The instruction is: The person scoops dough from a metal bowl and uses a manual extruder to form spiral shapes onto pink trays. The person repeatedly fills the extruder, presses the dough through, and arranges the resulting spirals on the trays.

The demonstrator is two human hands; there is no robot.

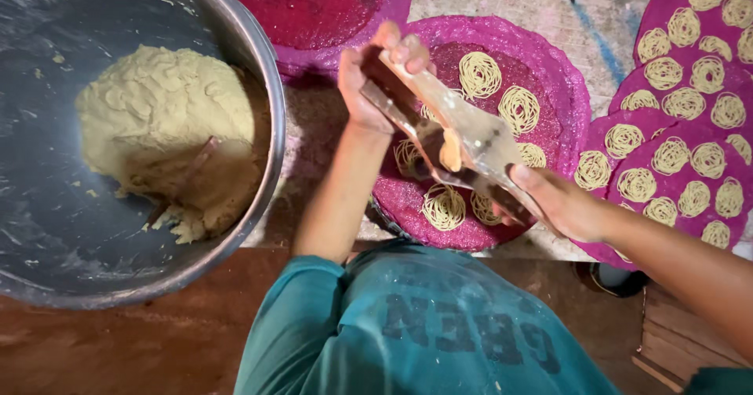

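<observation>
My left hand (369, 81) grips the far end of a wooden dough press (471, 140), and my right hand (557, 203) grips its near end. A lump of pale dough (451, 150) shows in the middle of the press. The press is held tilted above a round magenta woven mat (549, 65). Several thin noodle spirals (480, 75) lie on this mat, some hidden under the press and my hands.
A large steel bowl (271, 112) at the left holds a mound of pale yellow dough (165, 120). Overlapping magenta mats (674, 128) covered with several spirals lie at the right. Another magenta mat (314, 7) with nothing on it lies at the top. My teal shirt (416, 324) fills the bottom.
</observation>
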